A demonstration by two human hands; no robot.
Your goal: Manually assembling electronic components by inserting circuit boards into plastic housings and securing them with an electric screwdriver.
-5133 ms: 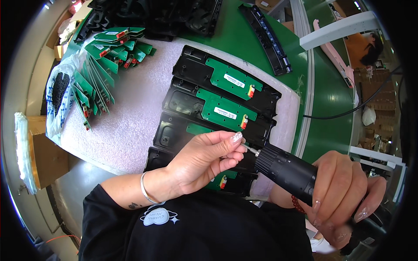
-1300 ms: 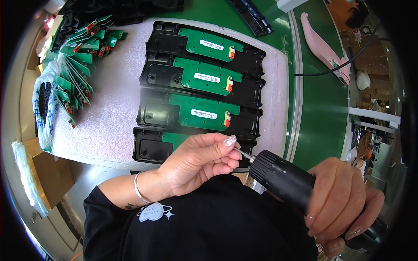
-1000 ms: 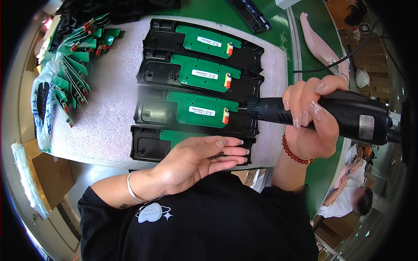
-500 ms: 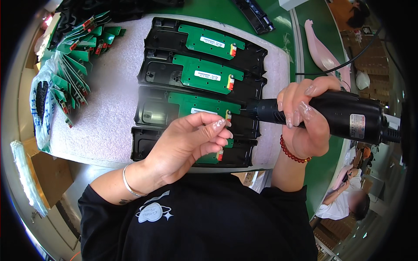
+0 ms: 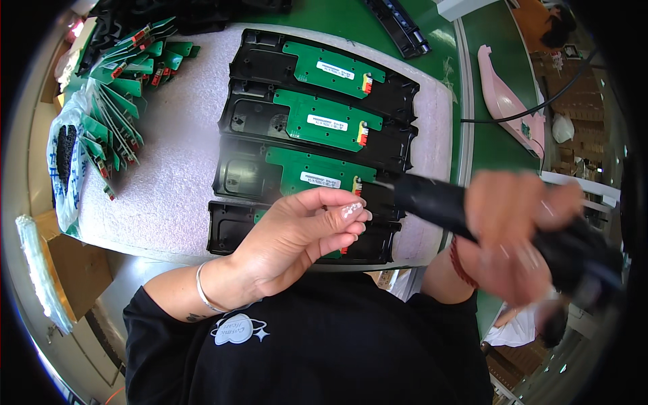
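Smeared by motion, my right hand (image 5: 509, 233) is wrapped round a black electric screwdriver (image 5: 428, 202). Its bit points left, at the right end of the third circuit board (image 5: 283, 162) from the far side. My left hand (image 5: 287, 236) is closed in a pinch over the near edge of that board; whatever lies between thumb and fingers is too small to make out. Green boards with white labels and red-yellow connectors sit in a column of black plastic housings (image 5: 253, 118). The nearest housing (image 5: 226, 229) and its board are partly hidden behind my left hand.
The housings lie on a white foam sheet (image 5: 175, 148) on a green table (image 5: 324, 20). Loose green boards (image 5: 121, 101) are heaped at the left beside a plastic bag (image 5: 67, 182). A pink plastic part (image 5: 499, 94) and a cable (image 5: 526, 111) are at the right. Another person sits at lower right.
My right hand and the screwdriver have swung right and toward me, with the screwdriver now tilted. My left hand has shifted slightly right and stays pinched.
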